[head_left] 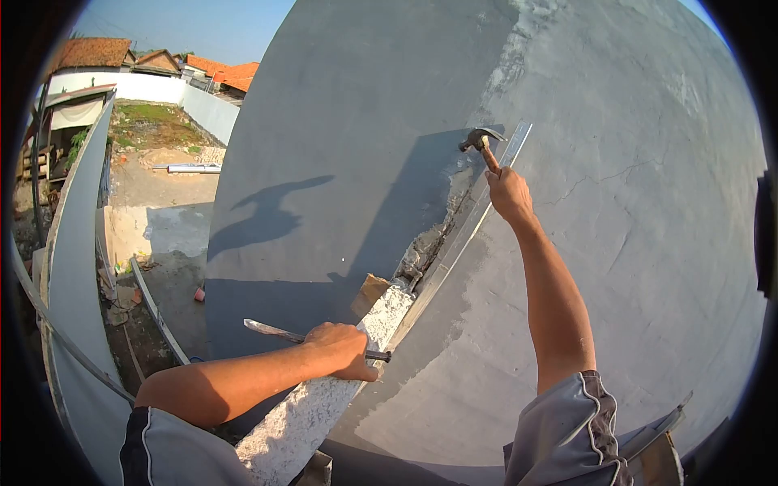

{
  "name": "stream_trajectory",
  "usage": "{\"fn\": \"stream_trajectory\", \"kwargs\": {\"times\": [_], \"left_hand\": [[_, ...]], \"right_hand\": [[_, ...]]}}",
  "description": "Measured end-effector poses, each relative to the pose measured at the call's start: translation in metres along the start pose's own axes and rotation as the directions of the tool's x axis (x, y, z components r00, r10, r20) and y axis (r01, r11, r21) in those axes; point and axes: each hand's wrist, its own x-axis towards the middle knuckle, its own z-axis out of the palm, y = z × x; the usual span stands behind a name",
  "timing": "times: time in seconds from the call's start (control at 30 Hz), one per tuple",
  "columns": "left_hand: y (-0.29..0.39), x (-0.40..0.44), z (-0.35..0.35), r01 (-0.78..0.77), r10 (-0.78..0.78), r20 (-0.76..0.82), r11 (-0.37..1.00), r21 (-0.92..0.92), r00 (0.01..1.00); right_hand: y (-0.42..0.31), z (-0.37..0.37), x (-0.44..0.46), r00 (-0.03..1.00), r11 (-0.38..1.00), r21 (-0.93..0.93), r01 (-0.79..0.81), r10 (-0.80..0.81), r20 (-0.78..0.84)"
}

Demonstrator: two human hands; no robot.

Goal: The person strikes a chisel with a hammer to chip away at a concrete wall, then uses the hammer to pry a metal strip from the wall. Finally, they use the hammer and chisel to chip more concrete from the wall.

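Note:
My right hand (510,194) is closed around the wooden handle of a claw hammer (480,138), raised near the upper end of a long metal straightedge (478,215). That straightedge runs along the corner of the grey wall, beside a strip of broken, rough masonry (429,247). Lower down, my left hand (344,351) is wrapped round a chisel (274,330); its pale flat end points left and its dark end sticks out on the right. Beneath this hand lies a rough whitish ledge (304,417). A brownish block piece (370,296) sits beside the ledge.
A smooth grey wall face (640,243) with a thin crack fills the right side. Shadows fall on the left face (324,178). Far below on the left are a yard (166,182), a curved panel (77,267) and tiled roofs (93,53).

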Motion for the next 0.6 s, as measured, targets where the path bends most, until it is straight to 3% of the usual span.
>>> {"fn": "stream_trajectory", "kwargs": {"times": [0.03, 0.07, 0.17, 0.23, 0.27, 0.37, 0.53, 0.6], "left_hand": [[-0.001, 0.000, -0.002, 0.003, -0.004, 0.038, 1.000, 0.031, 0.999], [-0.003, 0.002, 0.006, 0.020, -0.019, -0.026, 0.999, 0.043, 0.999], [-0.003, 0.004, 0.005, 0.027, -0.028, 0.009, 0.999, 0.020, 1.000], [-0.006, 0.007, 0.009, 0.034, -0.034, 0.015, 0.999, -0.017, 0.999], [-0.005, 0.007, 0.010, 0.032, -0.031, 0.013, 0.999, -0.025, 0.999], [-0.004, 0.006, 0.002, -0.015, 0.011, 0.083, 0.999, 0.048, 0.996], [-0.001, 0.005, 0.004, 0.048, -0.048, -0.001, 0.999, 0.018, 0.999], [-0.002, 0.004, 0.008, 0.040, -0.040, -0.008, 0.998, 0.039, 0.999]], "right_hand": [[-0.013, -0.008, -0.010, 0.988, 0.998, -0.007, 0.070, -0.070, -0.140], [-0.024, -0.014, -0.022, 0.953, 0.991, -0.017, 0.130, -0.129, -0.272], [-0.029, -0.012, -0.032, 0.868, 0.972, 0.103, 0.212, -0.139, -0.477], [0.009, 0.023, -0.019, 0.964, 0.992, -0.065, 0.106, -0.118, -0.238], [0.019, 0.019, -0.003, 0.973, 0.981, -0.192, -0.022, 0.065, 0.222], [0.005, -0.009, -0.018, 0.999, 0.996, -0.084, -0.036, 0.038, 0.015], [-0.018, -0.033, -0.040, 0.923, 0.991, 0.114, 0.068, -0.020, -0.383], [0.032, 0.010, -0.012, 0.989, 0.981, -0.176, 0.078, -0.099, -0.114]]}}
